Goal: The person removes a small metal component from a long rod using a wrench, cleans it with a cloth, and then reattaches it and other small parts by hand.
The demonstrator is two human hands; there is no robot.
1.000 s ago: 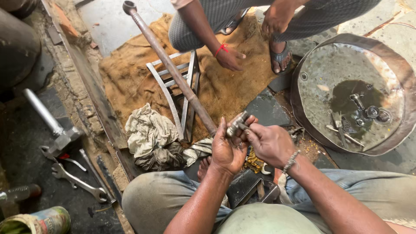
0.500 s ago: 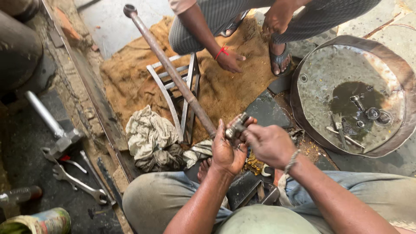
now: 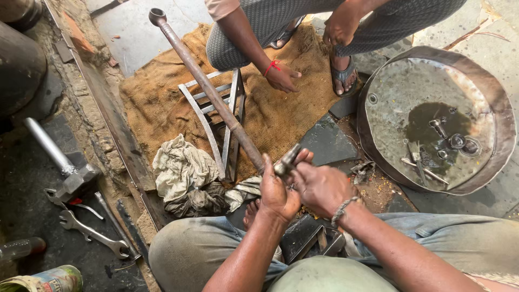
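Left hand (image 3: 277,190) grip closed on lower end of long rusty steel rod (image 3: 208,89); right hand (image 3: 320,186) grip closed on short dark metal fitting (image 3: 286,159) at that end. Crumpled rag (image 3: 184,170) left of grip; coarse burlap (image 3: 157,100) beyond.

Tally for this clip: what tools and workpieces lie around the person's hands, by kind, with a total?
Long rusty rod, its near end at the left hand and right hand: 1
Hammer: 1
Spanners: 2, one partly hidden
Crumpled rag: 1
Round metal pan holding small parts: 1
Metal strip frame: 1
Total: 7
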